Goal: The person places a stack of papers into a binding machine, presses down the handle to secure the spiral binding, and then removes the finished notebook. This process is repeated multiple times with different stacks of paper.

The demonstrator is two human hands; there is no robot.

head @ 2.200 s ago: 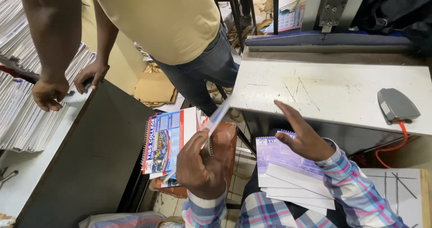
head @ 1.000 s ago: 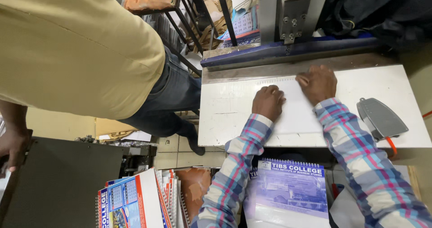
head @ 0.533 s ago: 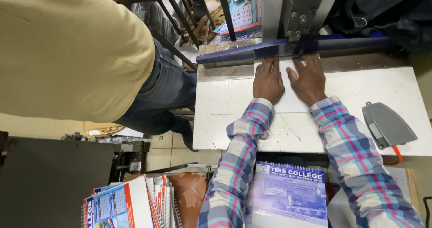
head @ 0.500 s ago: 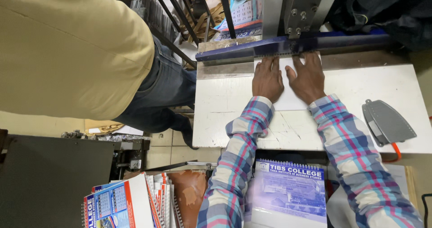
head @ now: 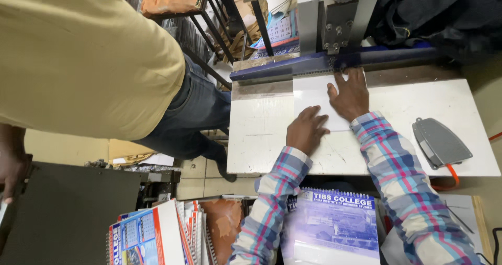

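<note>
Two hands work one white sheet (head: 314,95) on our scuffed white tabletop (head: 418,105). Our right hand (head: 349,95) lies flat and open on the sheet's far edge, fingertips at the blue metal bar (head: 366,57) of the machine. Our left hand (head: 305,130), fingers loosely spread, rests at the sheet's near corner. We see a grey, wedge-shaped pedal (head: 440,142) lying well apart to the right, and a purple spiral-bound booklet (head: 337,223) below the tabletop edge.
</note>
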